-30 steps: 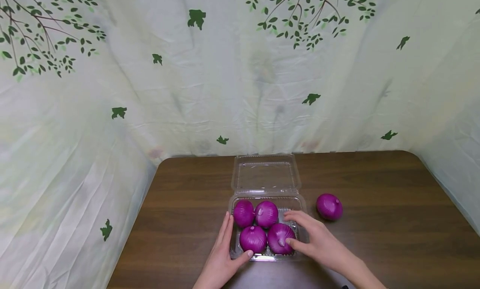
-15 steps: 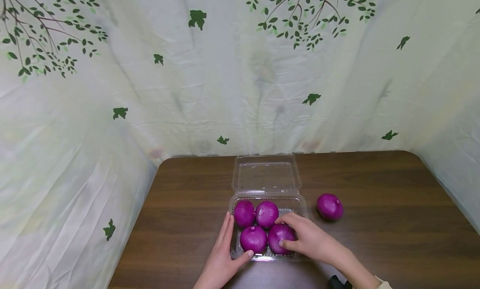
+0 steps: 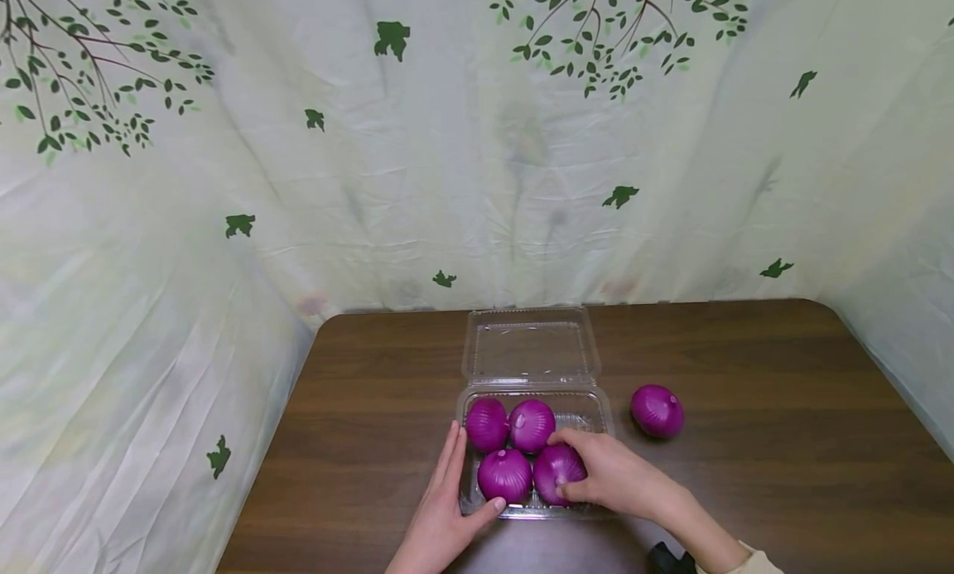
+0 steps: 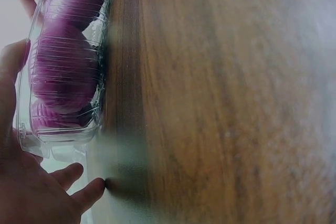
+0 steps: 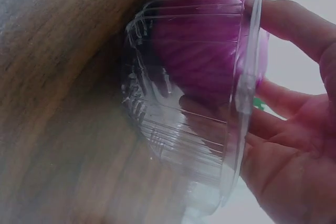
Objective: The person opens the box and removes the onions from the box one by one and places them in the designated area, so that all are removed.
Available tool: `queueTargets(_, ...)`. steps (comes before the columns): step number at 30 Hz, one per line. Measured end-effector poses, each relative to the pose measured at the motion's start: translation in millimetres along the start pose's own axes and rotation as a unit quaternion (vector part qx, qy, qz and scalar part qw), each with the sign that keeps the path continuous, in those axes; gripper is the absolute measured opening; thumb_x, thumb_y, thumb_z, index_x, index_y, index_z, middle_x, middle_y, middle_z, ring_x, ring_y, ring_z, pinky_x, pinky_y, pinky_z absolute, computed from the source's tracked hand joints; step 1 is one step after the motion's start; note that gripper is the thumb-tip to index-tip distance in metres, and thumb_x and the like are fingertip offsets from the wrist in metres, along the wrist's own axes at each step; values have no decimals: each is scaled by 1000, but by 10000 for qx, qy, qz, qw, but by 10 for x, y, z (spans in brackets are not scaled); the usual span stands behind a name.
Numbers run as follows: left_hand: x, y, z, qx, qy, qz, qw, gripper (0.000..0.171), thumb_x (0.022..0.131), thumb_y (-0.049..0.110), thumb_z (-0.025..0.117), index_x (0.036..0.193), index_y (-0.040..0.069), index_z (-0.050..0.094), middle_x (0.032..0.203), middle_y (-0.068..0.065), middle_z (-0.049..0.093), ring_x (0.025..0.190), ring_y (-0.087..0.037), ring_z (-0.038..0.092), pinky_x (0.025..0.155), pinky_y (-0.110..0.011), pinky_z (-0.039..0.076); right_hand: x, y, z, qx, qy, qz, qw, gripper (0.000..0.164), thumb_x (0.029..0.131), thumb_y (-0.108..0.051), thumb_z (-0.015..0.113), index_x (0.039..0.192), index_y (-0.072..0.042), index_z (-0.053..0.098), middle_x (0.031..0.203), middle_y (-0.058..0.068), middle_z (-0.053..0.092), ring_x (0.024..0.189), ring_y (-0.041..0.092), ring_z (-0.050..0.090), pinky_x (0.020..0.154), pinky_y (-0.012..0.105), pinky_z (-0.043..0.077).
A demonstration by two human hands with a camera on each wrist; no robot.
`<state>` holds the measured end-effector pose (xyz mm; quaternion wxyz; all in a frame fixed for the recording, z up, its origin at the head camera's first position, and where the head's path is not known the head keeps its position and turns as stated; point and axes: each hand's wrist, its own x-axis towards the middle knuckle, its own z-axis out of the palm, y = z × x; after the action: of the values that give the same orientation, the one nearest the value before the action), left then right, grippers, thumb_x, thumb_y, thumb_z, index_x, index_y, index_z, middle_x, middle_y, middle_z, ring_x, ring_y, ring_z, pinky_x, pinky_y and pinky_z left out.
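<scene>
An open clear plastic clamshell container (image 3: 547, 513) lies on the table, holding several purple onions, among them a front-left onion (image 3: 505, 476). My right hand (image 3: 622, 479) reaches over the container's right side and grips the front-right onion (image 3: 555, 472), thumb on its near face and fingers behind. The right wrist view has this onion (image 5: 202, 40) through the clear wall, some fingers reaching down inside. My left hand (image 3: 445, 504) steadies the container's left side with straight fingers, its thumb at the near rim. In the left wrist view, the left hand's fingers (image 4: 67, 176) are spread beside the container's corner.
One more purple onion (image 3: 657, 411) sits on the brown wooden table (image 3: 753, 441), right of the container. The container's clear lid (image 3: 531, 348) lies folded back toward the table's far edge. A leaf-printed pale curtain (image 3: 522, 185) hangs behind and at both sides.
My right hand has moved left, its fingers closing around the front-right onion. That onion has turned slightly in place. The left hand keeps its place on the container.
</scene>
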<state>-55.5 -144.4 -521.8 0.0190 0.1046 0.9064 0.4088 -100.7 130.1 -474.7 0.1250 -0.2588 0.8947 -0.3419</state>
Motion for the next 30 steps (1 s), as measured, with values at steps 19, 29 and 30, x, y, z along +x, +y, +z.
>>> queueTargets(19, 8, -4, -7, 30, -1, 20, 10000, 104, 82, 60, 71, 159, 16, 16, 165, 4, 5, 147, -25, 18, 111, -54, 29, -65, 79, 132, 366, 1314, -513, 9893, 69, 65, -17, 86, 130, -10, 62, 115, -9, 52, 96, 7, 55, 82, 28, 52)
queueTargets(29, 8, -4, 0, 64, -2, -10, 10000, 104, 82, 61, 70, 159, 18, 16, 165, 6, 4, 147, -26, 18, 110, -56, 30, -111, 100, 167, 757, 1951, -657, 9756, 67, 64, -9, 89, 125, -17, 62, 122, -10, 55, 104, 10, 58, 86, 30, 54)
queueTargets(30, 8, -4, 1, 64, -7, -16, 10000, 104, 82, 62, 70, 159, 18, 15, 165, 6, 4, 147, -26, 18, 110, -56, 30, -117, 101, 164, 771, 1986, -702, 9745, 67, 65, -8, 89, 125, -17, 61, 123, -10, 56, 105, 10, 58, 87, 31, 54)
